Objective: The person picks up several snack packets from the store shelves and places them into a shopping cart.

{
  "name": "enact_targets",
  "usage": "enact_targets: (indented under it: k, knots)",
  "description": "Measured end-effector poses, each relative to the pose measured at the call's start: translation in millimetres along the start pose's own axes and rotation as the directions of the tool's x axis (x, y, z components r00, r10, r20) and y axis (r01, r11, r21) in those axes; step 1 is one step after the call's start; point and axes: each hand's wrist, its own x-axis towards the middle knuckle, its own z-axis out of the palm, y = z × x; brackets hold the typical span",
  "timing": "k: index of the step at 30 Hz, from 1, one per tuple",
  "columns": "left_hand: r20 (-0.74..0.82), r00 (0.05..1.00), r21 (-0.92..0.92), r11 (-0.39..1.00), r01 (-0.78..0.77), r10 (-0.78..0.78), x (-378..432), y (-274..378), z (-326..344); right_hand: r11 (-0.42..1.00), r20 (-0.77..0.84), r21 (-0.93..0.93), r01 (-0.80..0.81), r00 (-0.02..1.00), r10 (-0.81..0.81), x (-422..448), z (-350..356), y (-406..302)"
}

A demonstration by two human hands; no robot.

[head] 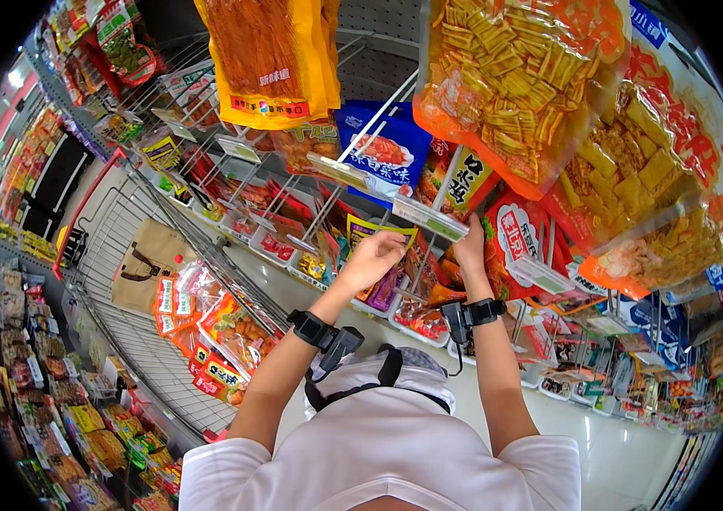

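Observation:
My left hand [375, 255] is loosely curled in front of the lower hanging snack packs, near a yellow and purple packet [380, 290]; whether it touches anything is hard to tell. Higher and to the right, my right hand [471, 246] reaches up between a yellow-labelled red snack packet [464, 185] and a red packet with a white label [508, 233]. A price-tag holder [432, 217] at a hook's end partly covers its fingertips, so its grip is unclear. A blue packet [387, 153] hangs left of these. Both wrists wear black strapped devices.
Large clear-fronted snack bags [508, 83] and a yellow bag [272, 64] hang close overhead. Metal hooks with tag holders jut outward. A wire shopping cart [106, 217] at the left holds a brown bag [147, 268] and several snack packs [240, 332]. Another stocked shelf [55, 415] stands at lower left.

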Motion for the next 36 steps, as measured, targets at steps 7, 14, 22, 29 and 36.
enact_targets:
  k: [7, 14, 22, 29, 36]
  knots:
    - [-0.163, 0.987, 0.055, 0.998, 0.017, -0.008, 0.2, -4.3, -0.3, 0.918, -0.018, -0.164, 0.362, 0.929, -0.37, -26.2, -6.5, -12.2]
    - [-0.153, 0.984, -0.215, 0.975, 0.061, -0.095, -8.7, -4.8, 13.6, 0.957, 0.153, 0.235, 0.172, 0.965, -0.211, -72.9, -38.9, -34.1]
    - [0.317, 0.933, -0.337, 0.9, 0.277, -0.169, -62.7, 11.1, 0.7, 0.898, 0.372, 0.43, -0.096, 0.925, -0.079, -137.1, -61.9, -34.4]
    - [0.43, 0.879, -0.307, 0.881, 0.359, -0.207, -103.9, -16.4, -10.5, 0.803, 0.46, 0.502, -0.322, 0.885, 0.068, -176.0, -48.5, -18.9]
    - [0.308, 0.908, -0.326, 0.865, 0.382, -0.285, -160.7, -43.9, -42.1, 0.737, 0.66, 0.371, -0.565, 0.718, 0.218, -207.7, 11.5, -12.5]
